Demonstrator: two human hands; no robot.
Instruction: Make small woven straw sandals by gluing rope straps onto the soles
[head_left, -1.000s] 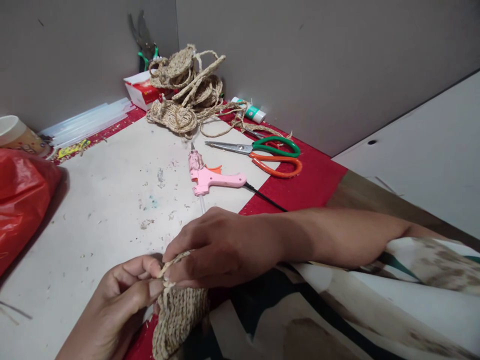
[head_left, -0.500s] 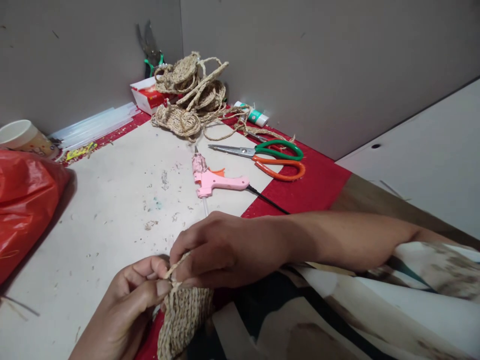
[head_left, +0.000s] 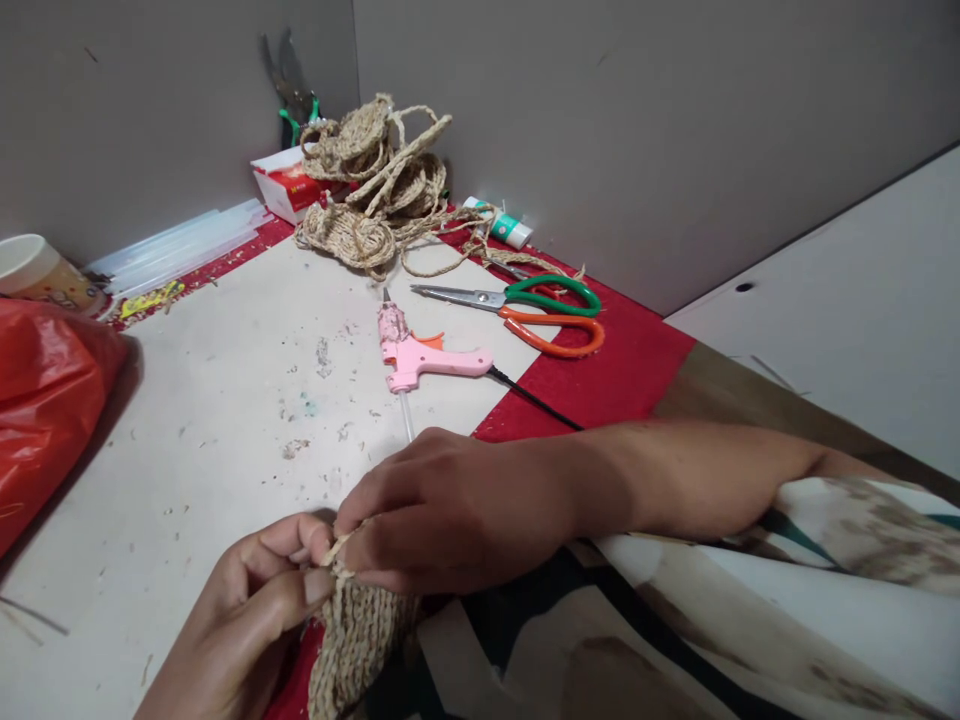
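A woven straw piece [head_left: 358, 635] hangs over the near edge of the table. My left hand [head_left: 244, 610] pinches its top edge between thumb and fingers. My right hand [head_left: 450, 510] comes in from the right and pinches the same top edge, a thin braided strand showing between the fingertips. Both hands touch each other at the straw. Most of the woven piece below the table edge is hidden.
A pink glue gun [head_left: 420, 355] with a black cord lies just beyond my hands. Green and orange scissors [head_left: 536, 305] lie farther right on the red cloth [head_left: 622, 365]. A pile of braided straw rope [head_left: 379, 190] fills the back corner. A red plastic bag [head_left: 41, 405] and a paper cup [head_left: 34, 270] sit at left.
Both hands stay pinched on the straw edge, with only small shifts of the fingers. The view moved slightly.
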